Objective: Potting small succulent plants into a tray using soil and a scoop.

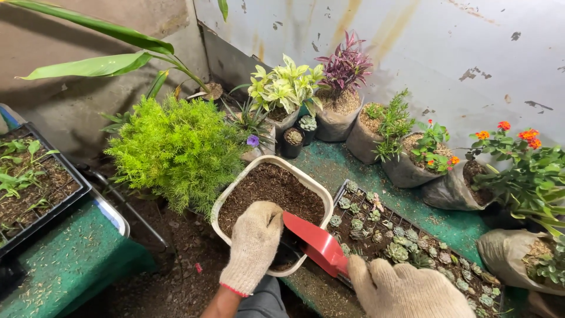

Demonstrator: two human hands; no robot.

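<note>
The red trowel [315, 242] looks light and stiff, probably a plastic scoop with a smooth, slightly slick blade. Its handle end is the natural place to hold it, and that is where the right hand [406, 290], in a knitted cream work glove, is closed around it. The blade slants down and left into the white tub [226, 203], its tip hidden low at the tub's near edge.

The left hand [254, 246], gloved the same way with a red cuff, rests curled over the tub's near side. It seems to cover a small dark pot [286, 254] of which only a sliver shows, so I cannot tell whether the fingers grip it or merely press on it.

The tub is rounded-rectangular and thin-walled, filled with dark, crumbly potting mix [272, 189] that looks loose, dry and easily spilled; full like this, it is likely heavy and best lifted by the rim with both hands.

Right of the tub lies a black seedling tray [340, 191] of small, fleshy succulents [397, 252], which are brittle and bruise easily. Left of the tub stands a feathery lime-green shrub [176, 150], soft and springy. Everything sits on a rough green bench [70, 259] littered with soil.
</note>
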